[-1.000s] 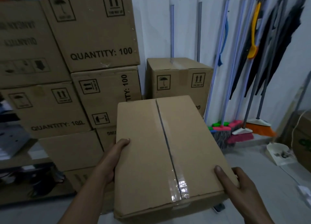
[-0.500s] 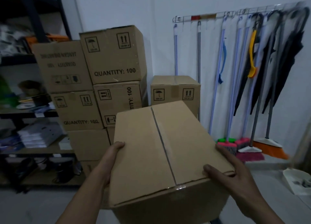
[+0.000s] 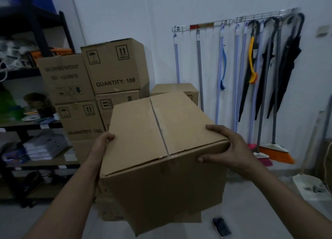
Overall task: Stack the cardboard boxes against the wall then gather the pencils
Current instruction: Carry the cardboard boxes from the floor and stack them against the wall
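Carried box (image 3: 158, 130) lifted higher; left hand (image 3: 103, 143), right hand (image 3: 228, 148) grip its sides; long axis aims at low box (image 3: 174, 87) mid-frame.

Bare forearms end in a bare left grip (image 3: 103, 145) and right grip (image 3: 231, 152).

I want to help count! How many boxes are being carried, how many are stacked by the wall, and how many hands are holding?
Carried box: 1
Stacked boxes: 6 showing, maybe more hidden
Hands: 2, left hand and right hand
Total: 9
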